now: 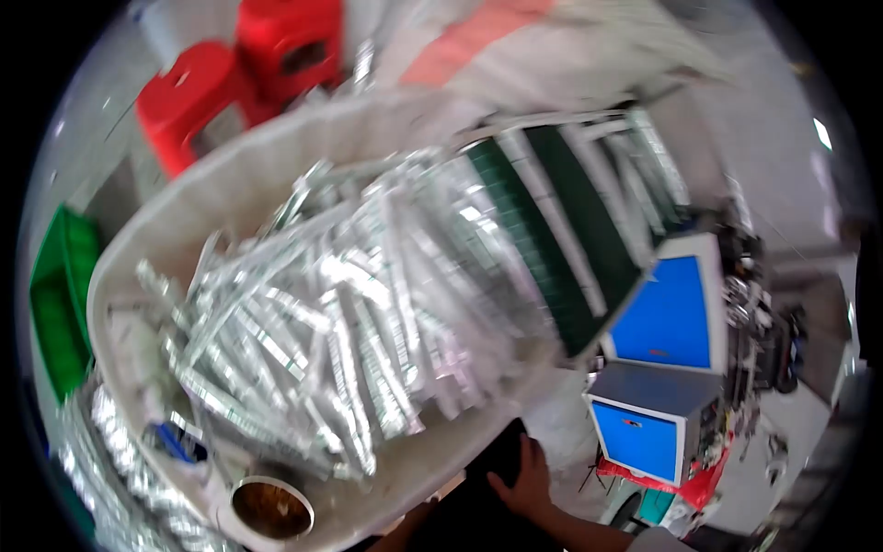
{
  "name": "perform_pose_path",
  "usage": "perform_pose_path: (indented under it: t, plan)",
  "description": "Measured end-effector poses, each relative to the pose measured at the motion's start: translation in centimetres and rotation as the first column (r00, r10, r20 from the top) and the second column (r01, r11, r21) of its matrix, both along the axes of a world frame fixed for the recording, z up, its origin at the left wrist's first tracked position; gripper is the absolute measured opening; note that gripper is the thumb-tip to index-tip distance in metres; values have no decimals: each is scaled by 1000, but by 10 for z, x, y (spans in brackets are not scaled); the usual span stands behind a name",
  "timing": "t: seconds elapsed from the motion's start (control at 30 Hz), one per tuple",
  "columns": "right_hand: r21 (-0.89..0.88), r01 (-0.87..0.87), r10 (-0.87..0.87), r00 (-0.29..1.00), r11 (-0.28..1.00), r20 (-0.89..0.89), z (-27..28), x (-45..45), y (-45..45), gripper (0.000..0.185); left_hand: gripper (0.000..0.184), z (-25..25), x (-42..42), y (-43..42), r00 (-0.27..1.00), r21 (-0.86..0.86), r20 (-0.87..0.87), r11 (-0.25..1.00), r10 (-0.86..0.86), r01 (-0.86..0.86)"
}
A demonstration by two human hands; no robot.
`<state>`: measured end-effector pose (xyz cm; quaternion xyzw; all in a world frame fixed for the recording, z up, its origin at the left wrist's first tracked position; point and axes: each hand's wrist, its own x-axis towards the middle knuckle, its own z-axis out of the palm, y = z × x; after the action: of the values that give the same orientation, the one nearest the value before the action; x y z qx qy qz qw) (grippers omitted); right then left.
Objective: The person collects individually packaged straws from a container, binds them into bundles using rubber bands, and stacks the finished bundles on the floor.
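Observation:
My right hand (528,480) is at the lower middle, thumb and fingers apart, resting on black cloth (474,511) that looks like my clothing. Nothing shows in its grasp. Of my left side, only a blurred bit of the left hand or forearm (405,531) shows at the bottom edge, its fingers hidden. Just beyond both is a large whitish tub (441,446), heaped with shiny, clear-and-silver strips (359,322) that look like packaged pieces. A dark green ribbed conveyor belt (524,216) slopes into its right side, with pale strips lying across it.
A metal cup (274,509) with brown contents and a blue item (173,442) sit at the tub's near-left end. Red stools (189,97), a green bin (63,304) and silvery rolls (138,469) surround it. Blue-fronted machine boxes (639,437) stand right; a pale sack (570,55) lies behind.

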<state>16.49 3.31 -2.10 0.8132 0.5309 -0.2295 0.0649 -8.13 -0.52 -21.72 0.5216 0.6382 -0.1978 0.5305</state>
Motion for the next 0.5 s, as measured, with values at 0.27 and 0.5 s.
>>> perform_pose_path:
  t: [0.27,0.5]
  plan:
    - [273,-5,14,999,962,-31,-27,11,-11,80,59,-43,-2,32,989,191,32,972,-143,134]
    - [369,-3,3,1000,929,0,-18,18,-38,79,61,-79,-13,46,956,90,224,980,-192,175]
